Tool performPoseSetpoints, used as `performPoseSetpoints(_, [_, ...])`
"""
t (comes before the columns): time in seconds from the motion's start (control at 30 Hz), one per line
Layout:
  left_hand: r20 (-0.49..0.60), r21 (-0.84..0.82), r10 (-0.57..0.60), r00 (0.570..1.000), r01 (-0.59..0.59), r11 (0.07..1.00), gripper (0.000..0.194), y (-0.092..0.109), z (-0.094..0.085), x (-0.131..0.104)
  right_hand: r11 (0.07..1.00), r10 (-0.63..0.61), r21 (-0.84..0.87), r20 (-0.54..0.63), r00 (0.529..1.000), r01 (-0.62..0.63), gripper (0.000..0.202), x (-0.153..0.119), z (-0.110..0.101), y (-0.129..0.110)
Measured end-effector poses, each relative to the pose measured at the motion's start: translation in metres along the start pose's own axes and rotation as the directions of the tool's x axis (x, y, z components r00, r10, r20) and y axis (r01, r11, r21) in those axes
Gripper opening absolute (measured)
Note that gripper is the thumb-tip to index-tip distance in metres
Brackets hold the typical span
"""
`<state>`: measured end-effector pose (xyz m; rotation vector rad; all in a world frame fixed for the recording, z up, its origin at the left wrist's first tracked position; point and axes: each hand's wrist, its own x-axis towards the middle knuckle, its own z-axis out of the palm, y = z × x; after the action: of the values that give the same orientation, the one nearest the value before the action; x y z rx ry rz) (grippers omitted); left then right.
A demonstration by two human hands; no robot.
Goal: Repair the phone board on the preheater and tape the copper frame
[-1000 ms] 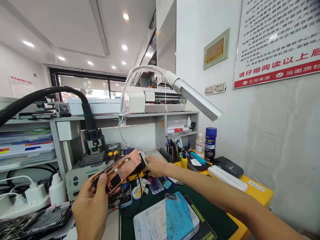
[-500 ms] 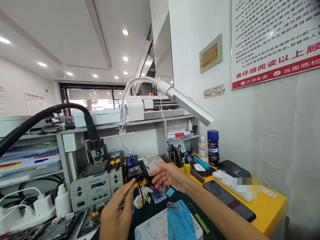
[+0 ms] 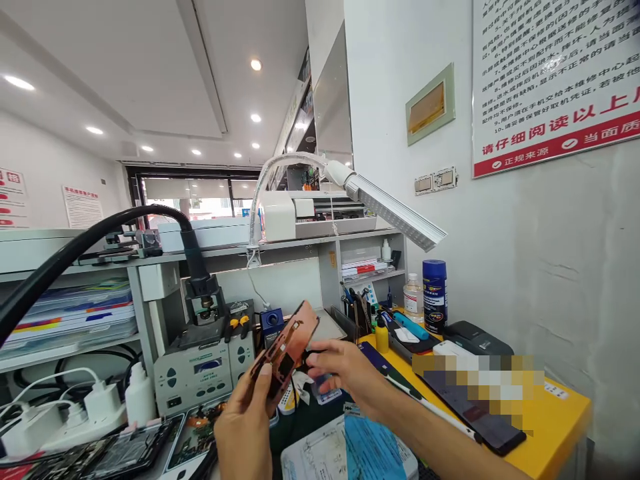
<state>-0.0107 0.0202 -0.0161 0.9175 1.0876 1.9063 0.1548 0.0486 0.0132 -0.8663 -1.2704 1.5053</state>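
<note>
My left hand (image 3: 245,413) is wrapped round a copper-coloured phone housing (image 3: 295,340), tilted up, with dark and shiny parts showing on its inner side. Close to the housing's right edge is my right hand (image 3: 345,370), its fingers half curled and apart; whether the fingertips touch the edge I cannot tell. Below my hands lies a white box or tin (image 3: 315,450) with a blue label (image 3: 373,443) on top. A small white and yellow round item (image 3: 287,402) sits behind my left hand, partly hidden.
A grey soldering station (image 3: 200,373) and a white bottle (image 3: 140,393) stand left, by opened phone parts (image 3: 130,447). On the yellow surface (image 3: 560,417) lie a dark phone (image 3: 493,420) and a long white strip (image 3: 435,410). A blue spray can (image 3: 435,293) stands behind. A lamp (image 3: 395,207) overhangs.
My left hand, earlier without the phone housing, now holds it up. My right hand stays near it. A long white strip now shows beside my right forearm. The view has shifted slightly.
</note>
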Motion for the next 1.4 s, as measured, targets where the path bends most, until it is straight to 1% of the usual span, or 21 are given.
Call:
performPoseSetpoints(0.03, [-0.003,-0.119,-0.124,0.992,0.123,0.985,0.042,0.001,0.004,-0.002,1.000,0.014,-0.025,-0.023,1.000,-0.015,0.044,-0.002,0.004,0.004])
performPoseSetpoints(0.07, [0.022,-0.178,-0.199,0.980,0.200,0.964,0.044,0.002,0.007,-0.003,0.999,0.023,-0.036,-0.014,1.000,-0.024,0.041,-0.002,0.007,0.008])
performPoseSetpoints(0.1, [0.061,-0.181,-0.231,0.971,0.238,0.954,0.047,0.003,0.009,-0.005,0.999,0.021,-0.034,0.016,1.000,-0.021,0.039,0.000,0.009,0.010])
performPoseSetpoints(0.13, [0.098,-0.148,-0.236,0.967,0.249,0.957,0.049,0.004,0.010,-0.007,1.000,0.007,-0.027,0.039,0.999,-0.006,0.036,0.004,0.009,0.011])
performPoseSetpoints(0.17, [0.115,-0.098,-0.231,0.966,0.242,0.965,0.051,0.005,0.010,-0.008,0.999,-0.019,-0.028,0.026,0.999,0.020,0.032,0.010,0.007,0.008])
performPoseSetpoints(0.23, [0.100,0.002,-0.188,0.977,0.189,0.982,0.057,0.005,0.007,-0.007,0.996,-0.055,-0.080,-0.068,0.996,0.050,0.021,0.032,-0.003,-0.004])
performPoseSetpoints(0.3, [0.040,0.067,-0.107,0.993,0.104,0.992,0.062,0.006,0.000,-0.002,0.954,-0.076,-0.299,-0.182,0.980,0.019,0.008,0.061,-0.018,-0.025])
performPoseSetpoints(0.33, [0.009,0.091,-0.070,0.998,0.069,0.993,0.062,0.006,-0.005,0.001,0.934,-0.073,-0.357,-0.212,0.975,-0.008,0.005,0.077,-0.026,-0.036])
performPoseSetpoints(0.4, [-0.029,0.124,-0.035,0.999,0.038,0.992,0.061,0.007,-0.013,0.008,0.895,-0.073,-0.444,-0.230,0.970,-0.037,0.013,0.104,-0.040,-0.056])
performPoseSetpoints(0.47, [-0.055,0.147,-0.042,0.998,0.050,0.988,0.060,0.008,-0.020,0.013,0.845,-0.128,-0.535,-0.231,0.965,-0.016,0.009,0.125,-0.049,-0.067])
performPoseSetpoints(0.53, [-0.065,0.157,-0.046,0.997,0.056,0.986,0.059,0.010,-0.022,0.015,0.771,-0.183,-0.636,-0.236,0.954,-0.010,0.009,0.137,-0.055,-0.067])
performPoseSetpoints(0.6, [-0.066,0.170,-0.036,0.997,0.046,0.984,0.059,0.012,-0.022,0.014,0.665,-0.209,-0.745,-0.252,0.945,-0.052,0.012,0.143,-0.060,-0.057])
performPoseSetpoints(0.7, [-0.064,0.191,0.002,0.998,0.010,0.982,0.057,0.012,-0.020,0.011,0.451,-0.238,-0.883,-0.264,0.934,-0.135,0.013,0.146,-0.070,-0.039])
performPoseSetpoints(0.8, [-0.023,0.267,0.047,0.999,-0.039,0.963,0.055,0.009,-0.019,0.009,0.258,-0.271,-0.953,-0.228,0.935,-0.158,0.022,0.147,-0.080,-0.030])
performPoseSetpoints(0.87, [0.006,0.318,0.081,0.997,-0.079,0.945,0.053,0.005,-0.019,0.009,0.171,-0.242,-0.977,-0.168,0.956,-0.128,0.028,0.147,-0.082,-0.027])
performPoseSetpoints(0.93, [0.033,0.339,0.125,0.992,-0.129,0.932,0.051,0.001,-0.020,0.009,0.110,-0.198,-0.990,-0.109,0.974,-0.089,0.029,0.148,-0.078,-0.024])
performPoseSetpoints(1.0, [0.063,0.344,0.164,0.985,-0.175,0.922,0.049,-0.002,-0.020,0.010,0.064,-0.180,-0.994,-0.097,0.979,-0.087,0.033,0.151,-0.071,-0.018])
performPoseSetpoints(1.07, [0.087,0.367,0.173,0.981,-0.193,0.910,0.048,-0.004,-0.020,0.010,0.035,-0.172,-0.991,-0.130,0.976,-0.126,0.045,0.158,-0.063,-0.013])
performPoseSetpoints(1.13, [0.100,0.399,0.173,0.980,-0.198,0.895,0.046,-0.004,-0.020,0.011,0.026,-0.152,-0.983,-0.183,0.971,-0.181,0.051,0.169,-0.057,-0.011])
performPoseSetpoints(1.3, [0.108,0.385,0.206,0.973,-0.232,0.894,0.045,-0.008,-0.021,0.012,0.068,-0.093,-0.940,-0.340,0.936,-0.335,0.037,0.201,-0.055,-0.018])
performPoseSetpoints(1.4, [0.139,0.360,0.230,0.963,-0.265,0.895,0.043,-0.009,-0.021,0.012,0.123,-0.054,-0.921,-0.379,0.924,-0.371,0.035,0.215,-0.056,-0.021])
